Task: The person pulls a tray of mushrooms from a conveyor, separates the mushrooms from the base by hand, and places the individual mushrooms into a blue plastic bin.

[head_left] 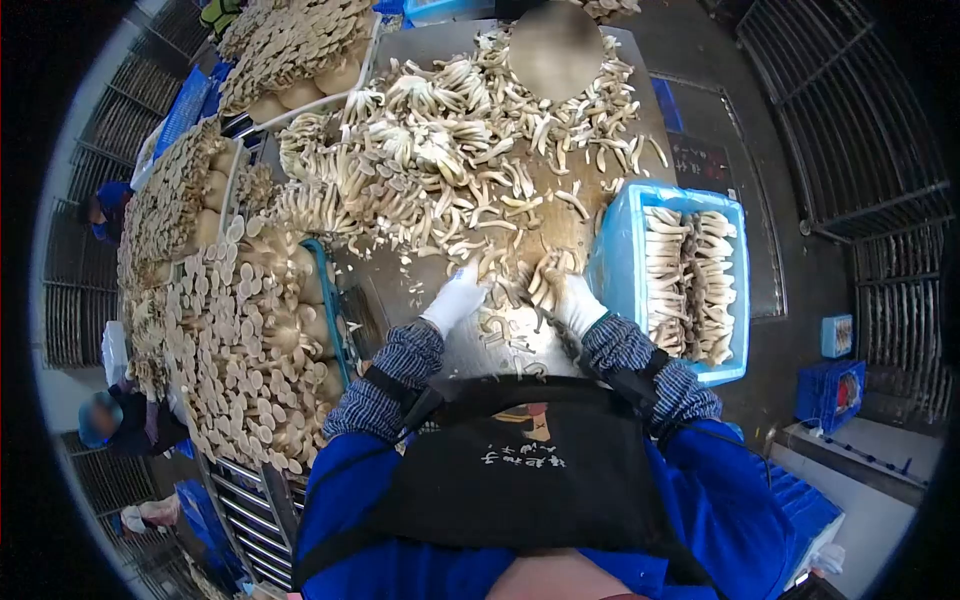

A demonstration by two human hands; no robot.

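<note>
My left hand (459,298), in a white glove, is closed at the near edge of the mushroom pile, its fingers on a mushroom stem (489,264). To its right, my white-gloved right hand (577,306) is wrapped round a small bunch of mushrooms (547,278) with pale stems. Loose mushrooms (440,140) cover much of the metal table (400,295) in front of both hands. A few more lie between my hands and my body. Close by my right hand stands a light blue foam box (620,255), with mushrooms (712,285) laid inside in two rows.
On the left, dense mushroom clusters (240,340) stand in containers, with a teal-edged crate (325,300) beside the table. More clusters (300,45) are at the back left. Another person's blurred head (556,50) is across the table. Co-workers (125,420) are at far left; metal racks (850,110) at right.
</note>
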